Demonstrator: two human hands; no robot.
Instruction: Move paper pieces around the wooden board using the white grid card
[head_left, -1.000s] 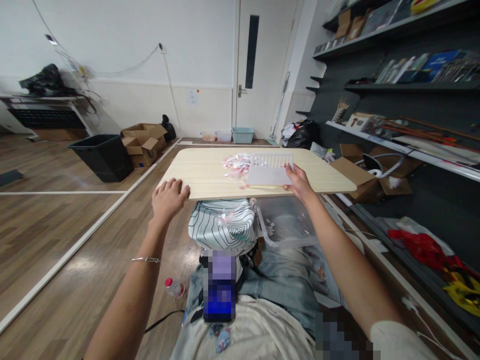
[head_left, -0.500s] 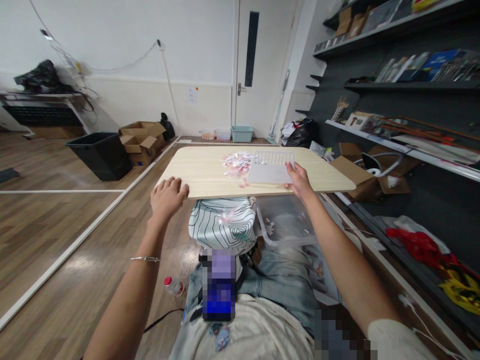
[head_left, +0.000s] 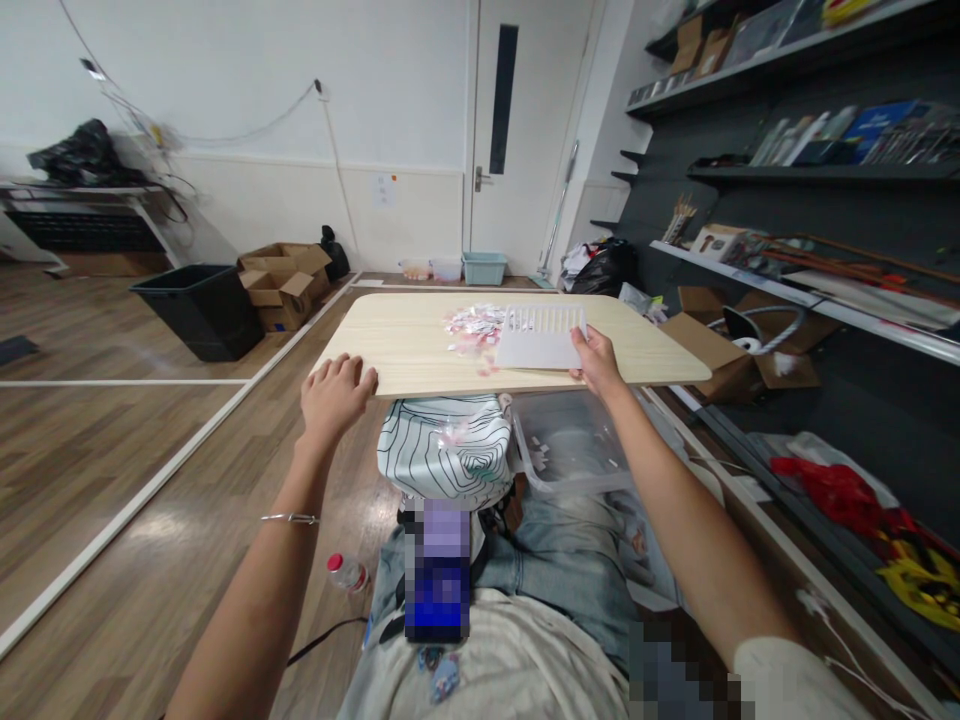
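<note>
My right hand (head_left: 598, 362) pinches the right edge of a white plastic plate (head_left: 536, 350), thumb on its face. A row of narrow slots runs along the plate's far side. The plate is over the pale wooden tabletop (head_left: 405, 345); I cannot tell whether it touches it. Just left of the plate lies a pile of small white and pink pieces (head_left: 476, 327), too small to make out singly. My left hand (head_left: 339, 392) rests on the table's front left edge, fingers laid over the top, holding nothing.
Below the table's front edge are a patterned pale-green bag (head_left: 446, 450) and a clear plastic bin (head_left: 570, 450) with a few white bits. A red-capped bottle (head_left: 349, 573) stands on the floor at left. Dark shelves (head_left: 795, 170) line the right side; a cardboard box (head_left: 712, 350) sits below them.
The white plastic plate has turned and tilted slightly in my right hand, its near edge now more level. My left hand and the pile have stayed put.
</note>
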